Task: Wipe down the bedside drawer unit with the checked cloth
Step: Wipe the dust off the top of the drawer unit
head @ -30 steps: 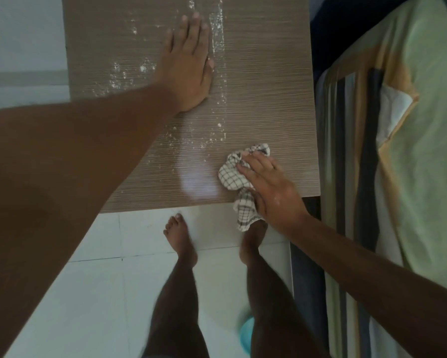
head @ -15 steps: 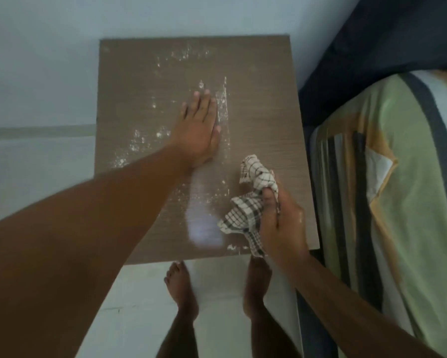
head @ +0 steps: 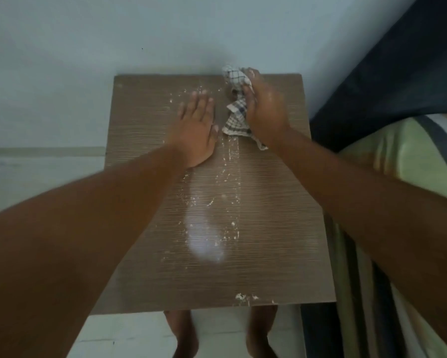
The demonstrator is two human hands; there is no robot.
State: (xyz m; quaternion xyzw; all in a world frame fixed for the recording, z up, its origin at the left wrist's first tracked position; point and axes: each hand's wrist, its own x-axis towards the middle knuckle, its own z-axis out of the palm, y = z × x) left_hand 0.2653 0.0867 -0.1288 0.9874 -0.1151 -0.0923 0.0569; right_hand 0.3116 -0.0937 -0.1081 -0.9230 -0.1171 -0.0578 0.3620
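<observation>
The brown wood-grain top of the bedside drawer unit (head: 274,228) fills the middle of the view. White powder streaks run down its centre, with crumbs at the front edge. My left hand (head: 197,130) lies flat, palm down, fingers apart, on the far half of the top. My right hand (head: 265,112) is closed on the bunched checked cloth (head: 236,109) near the back edge, right beside my left hand. Part of the cloth is hidden under my fingers.
A pale wall (head: 139,34) stands directly behind the unit. A bed with a striped green and yellow cover (head: 411,161) and a dark headboard (head: 398,73) runs along the right side. White floor tiles (head: 36,171) lie to the left; my bare feet (head: 183,334) show below the front edge.
My right hand has carried the cloth from the front edge up to the back edge of the top. My left hand has stayed flat. The camera has tilted up.
</observation>
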